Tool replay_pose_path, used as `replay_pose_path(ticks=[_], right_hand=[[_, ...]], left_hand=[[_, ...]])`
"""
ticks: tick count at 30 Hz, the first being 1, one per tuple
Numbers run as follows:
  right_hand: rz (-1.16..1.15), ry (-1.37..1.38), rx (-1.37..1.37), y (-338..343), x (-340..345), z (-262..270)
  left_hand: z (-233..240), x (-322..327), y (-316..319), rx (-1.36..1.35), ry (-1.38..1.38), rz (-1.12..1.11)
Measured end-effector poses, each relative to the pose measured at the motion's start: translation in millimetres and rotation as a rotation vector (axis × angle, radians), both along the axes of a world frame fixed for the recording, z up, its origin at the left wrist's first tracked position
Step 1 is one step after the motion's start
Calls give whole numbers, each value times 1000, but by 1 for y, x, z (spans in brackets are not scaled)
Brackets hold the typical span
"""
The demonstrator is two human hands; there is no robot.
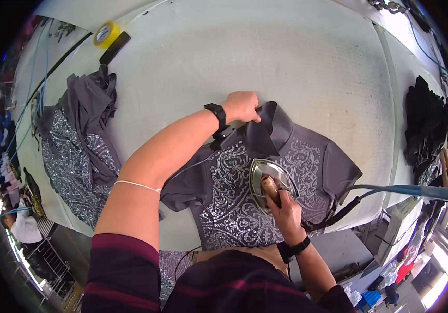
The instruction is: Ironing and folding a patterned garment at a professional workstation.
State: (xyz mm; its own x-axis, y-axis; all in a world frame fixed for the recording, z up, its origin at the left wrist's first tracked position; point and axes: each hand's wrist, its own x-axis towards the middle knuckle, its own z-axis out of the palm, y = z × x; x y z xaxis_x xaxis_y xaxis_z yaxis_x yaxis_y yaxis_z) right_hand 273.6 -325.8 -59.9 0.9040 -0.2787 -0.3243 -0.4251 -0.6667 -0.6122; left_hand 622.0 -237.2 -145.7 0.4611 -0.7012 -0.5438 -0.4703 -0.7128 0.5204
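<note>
A dark grey short-sleeved shirt (228, 195) with a silvery scroll pattern on its front lies spread on the padded work table (208, 62). My left hand (243, 106) pinches the edge of its upright collar (282, 125) between thumb and fingers. Around the wooden handle of a metal pressing iron (261, 169), the fingers of my right hand (288, 215) are closed. The iron rests on the patterned chest just below the collar, its tip towards the neck. The soleplate's underside is hidden.
Left of the shirt lies a crumpled grey patterned garment (87, 156). A yellow tape roll (106, 34) and a black phone (115, 47) sit at the back left. Black fabric (425, 121) is heaped at the right. Blue hoses (400, 190) run right from the iron.
</note>
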Motion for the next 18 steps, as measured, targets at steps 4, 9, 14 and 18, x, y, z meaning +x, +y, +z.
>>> replay_pose_path(ticks=[4, 9, 14, 18], right_hand=[[57, -29, 39, 12, 1, 7], [41, -61, 87, 35, 25, 14], [-34, -15, 39, 53, 74, 2], [-23, -1, 66, 69, 85, 1]], left_hand=[[-9, -1, 2, 12, -36, -7], [-10, -5, 9, -88, 198, -162], [-2, 2, -8, -7, -21, -210], [-16, 8, 0, 19, 11, -240]])
